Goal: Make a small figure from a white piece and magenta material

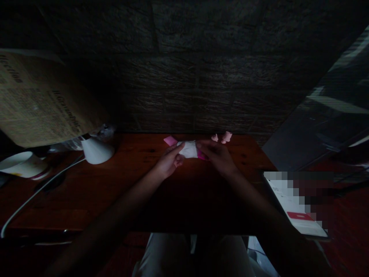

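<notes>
A small white piece, soft-looking like cloth or tissue (pixel 188 149), stretches between my two hands above the table. My left hand (pixel 170 159) pinches its left end, thumb on top. My right hand (pixel 216 154) closes on the other end, where a bright magenta piece (pixel 201 154) shows beside the white; how the two are joined I cannot make out. Behind my left hand lies a flat pink square (pixel 170 141). Past my right hand sit a small pale pink lump (pixel 215 137) and a larger pale pink one (pixel 226 137). The light is dim.
The wooden table (pixel 129 165) meets a dark brick wall (pixel 173 77). On the left stand a white cone-shaped lamp base (pixel 98 151) with a cable, a paper cup (pixel 23 165) and a newsprint-patterned shade (pixel 43 100). A lit tablet-like screen (pixel 296 204) lies at the right edge.
</notes>
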### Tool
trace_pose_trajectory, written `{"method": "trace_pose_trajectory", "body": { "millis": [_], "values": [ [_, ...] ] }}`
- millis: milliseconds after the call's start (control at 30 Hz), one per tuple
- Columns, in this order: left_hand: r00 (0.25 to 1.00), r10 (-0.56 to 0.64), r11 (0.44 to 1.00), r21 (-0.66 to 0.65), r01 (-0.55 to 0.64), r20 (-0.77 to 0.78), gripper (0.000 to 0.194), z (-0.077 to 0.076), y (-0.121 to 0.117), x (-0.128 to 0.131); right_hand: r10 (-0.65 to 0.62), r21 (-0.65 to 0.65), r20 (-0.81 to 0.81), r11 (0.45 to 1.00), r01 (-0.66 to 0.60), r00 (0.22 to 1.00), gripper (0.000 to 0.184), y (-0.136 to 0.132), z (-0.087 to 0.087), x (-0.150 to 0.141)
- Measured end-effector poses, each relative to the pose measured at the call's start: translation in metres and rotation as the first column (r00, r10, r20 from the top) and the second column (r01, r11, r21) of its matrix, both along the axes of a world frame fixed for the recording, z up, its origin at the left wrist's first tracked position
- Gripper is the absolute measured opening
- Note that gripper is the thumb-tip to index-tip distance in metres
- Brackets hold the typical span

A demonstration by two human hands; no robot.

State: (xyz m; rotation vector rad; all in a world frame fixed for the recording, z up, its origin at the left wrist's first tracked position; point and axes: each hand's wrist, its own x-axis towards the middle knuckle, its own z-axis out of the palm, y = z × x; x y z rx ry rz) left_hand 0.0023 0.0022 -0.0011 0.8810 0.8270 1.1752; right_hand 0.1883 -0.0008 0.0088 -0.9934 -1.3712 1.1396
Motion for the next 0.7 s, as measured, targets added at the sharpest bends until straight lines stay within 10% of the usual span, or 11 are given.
{"method": "trace_pose_trajectory", "body": {
  "millis": [267,500,600,700],
  "values": [
    [0.971,-0.075,0.925,-0.348,0.153,0.227,0.025,0.014,-0.003,-0.004,-0.098,0.351,0.143,0.935,0.042,0.985,0.041,0.005,-0.004,0.01],
    [0.98,-0.184,0.923,-0.328,0.199,0.076,0.026,0.012,-0.004,-0.007,0.054,0.25,0.465,0.95,-0.189,0.884,0.029,0.005,-0.008,0.012],
    [0.958,-0.019,0.995,-0.099,-0.01,-0.285,0.024,-0.001,0.001,-0.005,-0.076,0.247,0.578,0.965,-0.086,0.812,0.025,0.002,-0.004,0.009],
    [0.842,0.319,0.917,0.366,-0.159,-0.435,0.025,-0.009,0.002,-0.003,-0.14,0.226,0.631,0.974,-0.008,0.763,0.024,-0.002,0.001,0.008]
  ]
}}
